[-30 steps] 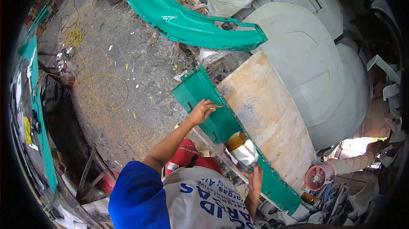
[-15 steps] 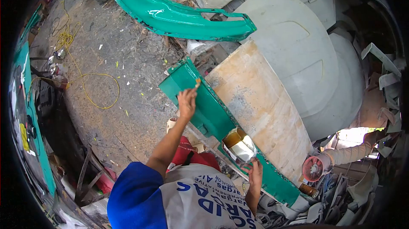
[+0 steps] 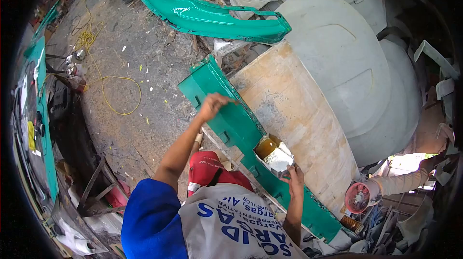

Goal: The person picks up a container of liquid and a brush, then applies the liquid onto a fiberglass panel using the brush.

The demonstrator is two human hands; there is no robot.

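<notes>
Green panel [image 3: 234, 123]: left hand [image 3: 212, 107] pinching a blurred applicator [image 3: 236, 102], right hand [image 3: 295, 182] gripping the silvery container [image 3: 280, 159]; light strokes, container level!

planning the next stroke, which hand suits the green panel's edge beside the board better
Likely the left hand: it holds a slim tool near that edge of the green panel. The right hand is occupied with the open container.

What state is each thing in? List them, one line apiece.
Left hand: closed on the thin tool
Thin tool: held, blurred
Right hand: gripping the container
Container: open-topped, amber material inside
Long green panel: glossy, below both hands
Curved green panel: glossy, unheld
Yellow cord: loosely tangled
Red fan: running or not, cannot tell
</notes>
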